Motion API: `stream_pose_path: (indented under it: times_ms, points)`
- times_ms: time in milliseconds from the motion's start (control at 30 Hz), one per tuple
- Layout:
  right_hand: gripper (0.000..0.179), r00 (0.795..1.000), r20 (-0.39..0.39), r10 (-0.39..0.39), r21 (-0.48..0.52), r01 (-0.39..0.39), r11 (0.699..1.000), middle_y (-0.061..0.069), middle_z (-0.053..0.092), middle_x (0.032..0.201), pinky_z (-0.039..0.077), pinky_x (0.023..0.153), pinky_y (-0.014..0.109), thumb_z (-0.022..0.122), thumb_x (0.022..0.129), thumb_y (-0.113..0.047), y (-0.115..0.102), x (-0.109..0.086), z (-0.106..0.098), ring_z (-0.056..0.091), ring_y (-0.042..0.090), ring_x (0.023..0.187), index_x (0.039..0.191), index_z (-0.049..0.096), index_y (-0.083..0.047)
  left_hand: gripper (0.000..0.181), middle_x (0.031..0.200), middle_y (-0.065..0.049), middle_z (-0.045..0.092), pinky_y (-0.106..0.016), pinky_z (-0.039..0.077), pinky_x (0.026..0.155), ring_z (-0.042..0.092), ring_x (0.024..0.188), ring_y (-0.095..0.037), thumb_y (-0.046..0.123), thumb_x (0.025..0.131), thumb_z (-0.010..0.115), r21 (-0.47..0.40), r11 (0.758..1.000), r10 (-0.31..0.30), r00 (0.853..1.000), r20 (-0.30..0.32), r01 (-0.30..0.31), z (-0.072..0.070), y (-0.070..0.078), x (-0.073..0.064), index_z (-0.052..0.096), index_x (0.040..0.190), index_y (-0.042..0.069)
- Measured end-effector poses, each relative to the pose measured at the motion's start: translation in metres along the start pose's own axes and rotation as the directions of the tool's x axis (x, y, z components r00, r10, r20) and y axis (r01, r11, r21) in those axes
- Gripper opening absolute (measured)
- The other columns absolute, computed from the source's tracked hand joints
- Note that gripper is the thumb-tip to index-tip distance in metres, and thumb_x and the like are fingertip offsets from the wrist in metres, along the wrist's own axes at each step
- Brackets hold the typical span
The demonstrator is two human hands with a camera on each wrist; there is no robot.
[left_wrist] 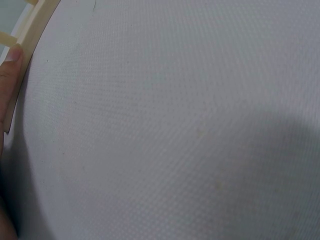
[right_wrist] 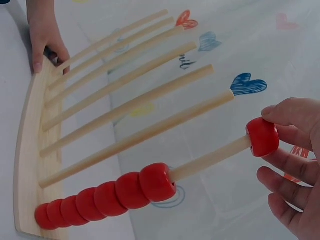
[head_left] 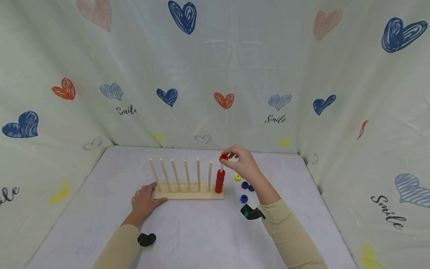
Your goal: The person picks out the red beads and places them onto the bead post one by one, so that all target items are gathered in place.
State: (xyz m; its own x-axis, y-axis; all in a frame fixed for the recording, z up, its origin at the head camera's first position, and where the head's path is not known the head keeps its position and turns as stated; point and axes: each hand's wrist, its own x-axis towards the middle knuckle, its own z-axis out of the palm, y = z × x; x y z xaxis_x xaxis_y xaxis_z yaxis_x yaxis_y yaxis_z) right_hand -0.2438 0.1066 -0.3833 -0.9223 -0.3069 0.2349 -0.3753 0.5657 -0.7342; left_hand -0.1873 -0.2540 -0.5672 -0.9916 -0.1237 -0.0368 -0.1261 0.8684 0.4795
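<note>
A wooden bead stand [head_left: 188, 195] with a row of upright pegs stands on the table. Its rightmost peg carries a stack of red beads [head_left: 219, 182]; the other pegs are bare. My right hand [head_left: 244, 163] pinches one more red bead [right_wrist: 262, 136] between thumb and fingers at that peg's top. In the right wrist view the peg's tip is hidden inside this bead. At the stand's left end, my left hand [head_left: 143, 201] grips the base, thumb along the front and fingers round the end. Only part of this hand shows at the edge of the left wrist view.
Right of the stand lie a yellow bead [head_left: 237, 177], two dark blue beads [head_left: 245, 185] and a brighter blue bead [head_left: 244, 198], below and beside my right forearm. A white cloth [head_left: 201, 239] covers the table. Heart-printed curtains [head_left: 248, 74] rise behind and at both sides.
</note>
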Motion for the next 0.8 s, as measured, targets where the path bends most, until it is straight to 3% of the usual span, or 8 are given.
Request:
stream_pose_path:
  times_ms: [400,800]
  points:
    - [0.022,1.000,0.014,0.010,0.003,-0.011,1.000,-0.003,0.063,0.106,0.048,0.088,0.044,0.075,0.088,-0.022,0.0025,0.0014,0.0013,0.055,0.019,0.098,0.108,0.071,-0.013,0.088,0.133,-0.028,0.043,-0.061,0.032,0.089,0.039,0.119,-0.049,0.052,0.080,0.075,0.012,1.000,0.003,1.000,0.004,-0.003,-0.0014,0.0010,-0.0001,0.040,0.144,0.001]
    - [0.023,0.999,0.041,0.035,-0.028,-0.034,0.999,-0.003,0.062,0.106,0.048,0.086,0.038,0.075,0.088,-0.024,0.0013,0.0028,0.0021,0.056,0.018,0.097,0.108,0.072,-0.013,0.089,0.133,-0.028,0.044,-0.062,0.032,0.089,0.039,0.119,-0.050,0.052,0.080,0.075,0.007,1.000,0.010,1.000,-0.001,-0.010,-0.0002,-0.0007,0.0003,0.040,0.144,0.002]
